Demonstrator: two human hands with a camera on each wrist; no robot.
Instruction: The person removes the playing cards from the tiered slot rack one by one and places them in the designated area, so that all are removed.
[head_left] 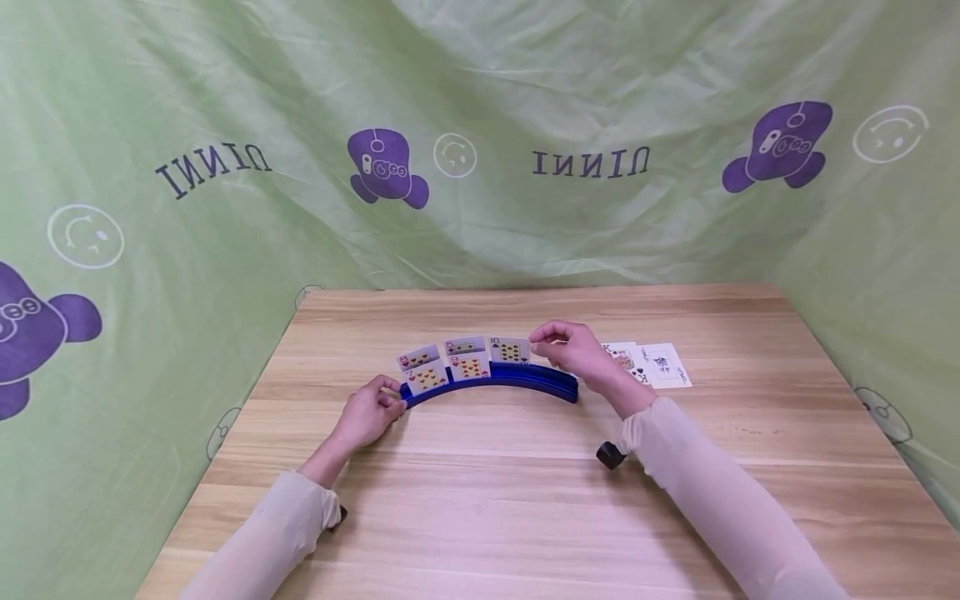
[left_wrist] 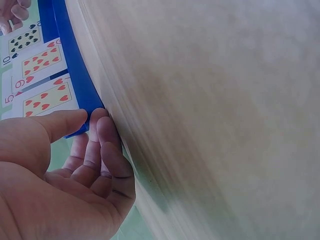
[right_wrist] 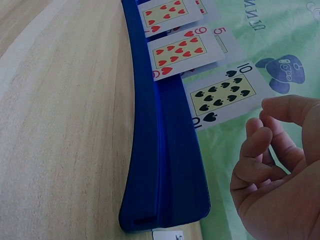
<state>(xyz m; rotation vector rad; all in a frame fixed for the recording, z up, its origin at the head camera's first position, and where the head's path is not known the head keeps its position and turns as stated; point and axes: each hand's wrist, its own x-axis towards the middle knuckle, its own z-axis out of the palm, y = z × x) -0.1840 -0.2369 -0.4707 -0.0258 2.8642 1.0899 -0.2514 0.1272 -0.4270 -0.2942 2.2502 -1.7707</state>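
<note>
A curved blue card holder [head_left: 536, 378] stands on the table, bearing several playing cards in two rows. My left hand [head_left: 369, 414] pinches its left end between thumb and fingers. At the front left are a seven of hearts [head_left: 426, 379] and a nine of hearts [right_wrist: 180, 52], with two cards behind them, one a five [head_left: 467, 345]. To their right the ten of spades [right_wrist: 222, 95] stands in the back row. My right hand [head_left: 573, 350] pinches the ten's outer corner, thumb tip overlapping it in the right wrist view. The holder's right end holds no card.
Right of the holder, a king [head_left: 624, 358] and a joker card [head_left: 663, 367] lie on the wooden table [head_left: 480, 500], the king partly behind my right hand. A green printed cloth [head_left: 480, 233] hangs behind and beside the table.
</note>
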